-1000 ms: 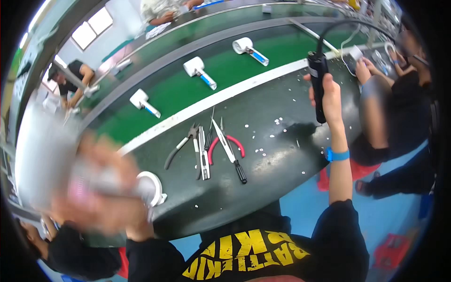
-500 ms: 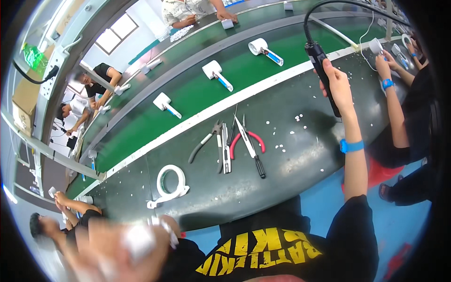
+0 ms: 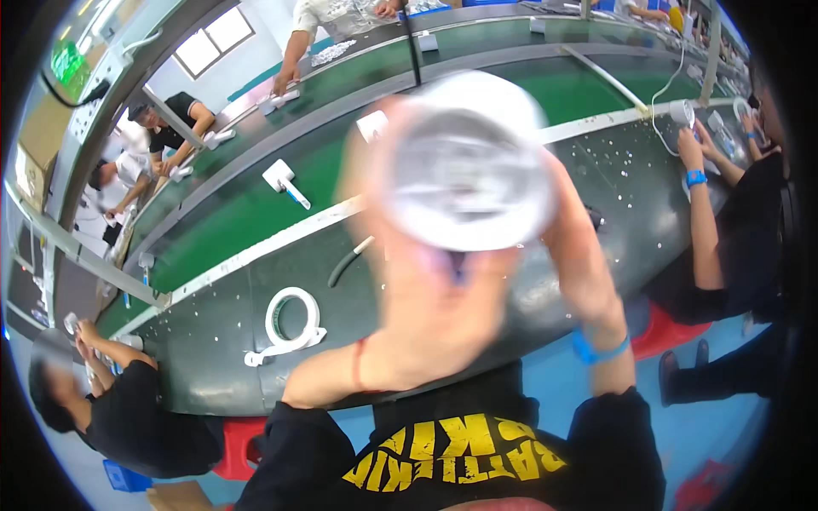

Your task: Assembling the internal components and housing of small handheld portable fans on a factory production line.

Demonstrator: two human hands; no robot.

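My left hand (image 3: 434, 315) is closed round the lower part of a white handheld device (image 3: 503, 98), held up close in front of me. Its round head, with a silvery grey, blurred inside, faces me. My right hand (image 3: 579, 243) is at the right side of that head; its fingers are hidden behind it and smeared by motion. A thin black cord (image 3: 412, 43) runs down from the top edge and vanishes behind the device. Below on the dark bench lie a roll of white tape (image 3: 274, 319) and a dark plier handle (image 3: 345, 266), the rest of the tools being covered.
A green conveyor (image 3: 230, 234) behind a white rail carries similar white devices (image 3: 279, 175). Small white bits (image 3: 629, 198) are scattered on the bench. Co-workers sit at left, right and across the belt. A red stool (image 3: 669, 332) stands at the right.
My left hand has come up from the lower left with the white device to the middle. My right hand, which held a black corded screwdriver, has moved left and down behind the device.
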